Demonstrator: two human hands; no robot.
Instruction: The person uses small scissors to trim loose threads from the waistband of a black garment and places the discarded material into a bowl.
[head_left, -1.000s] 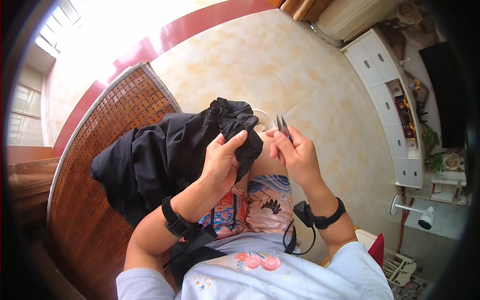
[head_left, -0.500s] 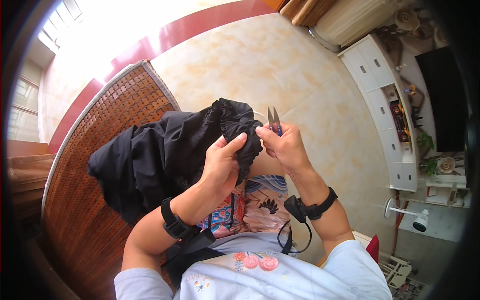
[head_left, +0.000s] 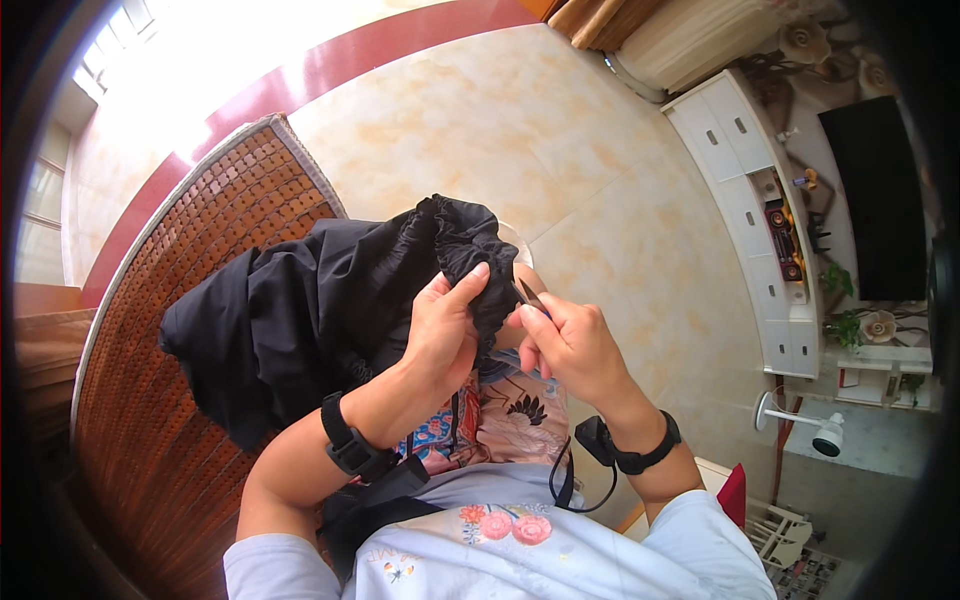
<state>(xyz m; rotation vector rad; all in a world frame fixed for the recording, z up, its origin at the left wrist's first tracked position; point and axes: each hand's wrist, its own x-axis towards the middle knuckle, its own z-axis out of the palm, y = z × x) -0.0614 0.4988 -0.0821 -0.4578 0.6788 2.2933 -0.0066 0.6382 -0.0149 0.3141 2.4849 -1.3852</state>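
A black garment (head_left: pixel 300 310) with a gathered, elastic-looking edge lies across my lap and spreads to the left. My left hand (head_left: pixel 447 318) is closed on that gathered edge, thumb on top. In my right hand (head_left: pixel 570 345) is a small pair of thread snips (head_left: pixel 528 292), gripped in closed fingers. Its dark pointed blades aim up and left, close beside the edge of the black cloth. Whether the blades touch the fabric I cannot tell. My right fingers cover most of the snips' handle.
A brown beaded seat mat (head_left: pixel 215 220) lies at the left under the garment. Pale marbled floor tiles (head_left: pixel 600 180) stretch ahead. At the right stand a long white cabinet (head_left: pixel 740 200) and a black television (head_left: pixel 875 200). A black cable (head_left: pixel 612 490) hangs from my right wrist strap.
My right hand has moved down and turned, so the snips now tilt toward the cloth instead of pointing straight up. The left hand keeps its hold on the gathered edge.
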